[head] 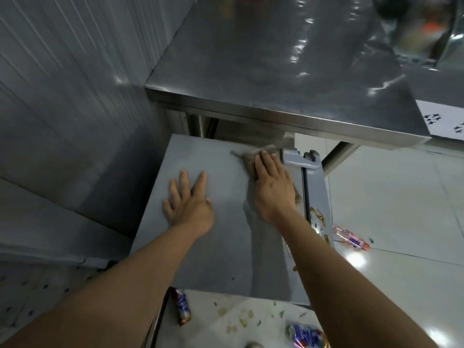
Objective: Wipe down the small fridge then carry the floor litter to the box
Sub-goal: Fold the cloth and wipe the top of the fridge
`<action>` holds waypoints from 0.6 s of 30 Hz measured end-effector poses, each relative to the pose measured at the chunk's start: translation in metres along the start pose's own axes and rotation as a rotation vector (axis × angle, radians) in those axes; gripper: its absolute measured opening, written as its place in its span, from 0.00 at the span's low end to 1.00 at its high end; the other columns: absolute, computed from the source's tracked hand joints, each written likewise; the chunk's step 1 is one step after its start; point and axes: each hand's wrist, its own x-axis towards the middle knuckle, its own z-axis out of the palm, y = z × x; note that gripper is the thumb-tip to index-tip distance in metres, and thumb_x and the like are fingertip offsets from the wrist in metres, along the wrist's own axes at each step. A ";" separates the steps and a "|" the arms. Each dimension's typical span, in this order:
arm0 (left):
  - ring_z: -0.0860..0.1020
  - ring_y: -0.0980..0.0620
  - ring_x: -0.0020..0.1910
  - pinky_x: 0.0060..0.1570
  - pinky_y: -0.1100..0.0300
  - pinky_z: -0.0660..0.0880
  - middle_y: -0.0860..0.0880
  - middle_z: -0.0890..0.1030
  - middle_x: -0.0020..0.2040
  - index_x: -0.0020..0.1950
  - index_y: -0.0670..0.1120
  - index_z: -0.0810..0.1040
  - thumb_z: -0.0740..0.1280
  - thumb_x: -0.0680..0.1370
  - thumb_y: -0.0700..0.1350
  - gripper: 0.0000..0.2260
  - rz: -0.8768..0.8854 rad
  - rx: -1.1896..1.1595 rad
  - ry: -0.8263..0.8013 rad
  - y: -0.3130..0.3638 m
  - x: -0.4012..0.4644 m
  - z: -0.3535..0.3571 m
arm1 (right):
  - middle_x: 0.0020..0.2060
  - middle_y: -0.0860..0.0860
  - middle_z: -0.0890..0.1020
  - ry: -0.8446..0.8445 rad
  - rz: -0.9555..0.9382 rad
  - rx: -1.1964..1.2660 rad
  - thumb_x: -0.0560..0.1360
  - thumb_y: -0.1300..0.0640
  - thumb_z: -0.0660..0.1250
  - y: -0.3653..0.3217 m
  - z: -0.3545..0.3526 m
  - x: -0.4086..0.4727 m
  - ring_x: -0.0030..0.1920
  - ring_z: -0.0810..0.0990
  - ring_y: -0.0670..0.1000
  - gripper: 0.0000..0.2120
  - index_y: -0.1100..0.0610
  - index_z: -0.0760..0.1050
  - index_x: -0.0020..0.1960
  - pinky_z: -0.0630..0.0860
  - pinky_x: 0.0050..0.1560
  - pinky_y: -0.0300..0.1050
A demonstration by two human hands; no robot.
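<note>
The right hand (272, 187) pressed the cloth (251, 167) flat-fingered at the fridge top's (200, 247) 1 o'clock corner; the left hand (187, 199) lay released, bracing. Overlapping strokes toward 6 o'clock were advisable. Litter (351, 238) lay on the floor (389, 197).

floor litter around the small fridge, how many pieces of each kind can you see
Clear plastic bottle with red and blue label: 1
Red and blue foil wrappers: 2
Total: 3, not counting the small scraps on the white floor tiles.
</note>
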 end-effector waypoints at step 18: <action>0.33 0.49 0.75 0.73 0.46 0.38 0.54 0.36 0.77 0.76 0.55 0.45 0.55 0.78 0.37 0.31 0.145 -0.104 0.001 -0.009 -0.013 -0.012 | 0.76 0.47 0.55 -0.011 -0.108 -0.022 0.75 0.49 0.44 -0.036 0.016 -0.087 0.77 0.51 0.52 0.29 0.51 0.56 0.76 0.54 0.73 0.50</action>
